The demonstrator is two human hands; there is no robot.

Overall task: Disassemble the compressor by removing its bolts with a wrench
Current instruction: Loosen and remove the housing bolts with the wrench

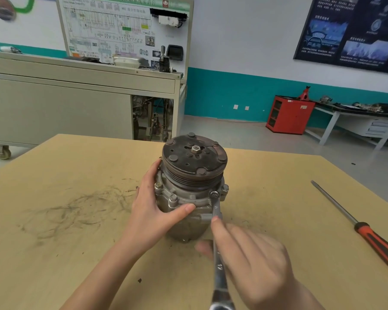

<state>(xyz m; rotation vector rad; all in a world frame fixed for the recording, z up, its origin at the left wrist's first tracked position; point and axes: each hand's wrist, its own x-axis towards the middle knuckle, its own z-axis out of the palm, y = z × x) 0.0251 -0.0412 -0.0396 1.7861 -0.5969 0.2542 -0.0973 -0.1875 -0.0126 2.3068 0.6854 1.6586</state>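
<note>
Nearest to me, my right hand (pixel 255 256) is wrapped round the shaft of the wrench (pixel 220 276), with the forefinger laid up along it and the thumb underneath; the hand is a bit blurred, so I can't tell more of the grip than that. The wrench runs away from me and up, and its ring end sits over a bolt (pixel 214 194) on the front right of the flange. Just left of it, my left hand (pixel 152 211) clasps the compressor (pixel 188 204), thumb across the near side of the body and fingers curled round the far left, bracing it. The compressor stands upright on its end in the middle of the table (pixel 76 220), its pulley (pixel 194 157) on top. I judge I'm at the loosening of this bolt, early on, since three other flange bolts I can see are seated in their ears. The next move calls for a steady swing of the handle while the left hand resists the twist, keeping the ring square so it doesn't slip off. Off to the right, well apart, a screwdriver (pixel 372 238) lies on the table. Beyond the table are a grey cabinet (pixel 76 104) and a red cabinet (pixel 289 115).
</note>
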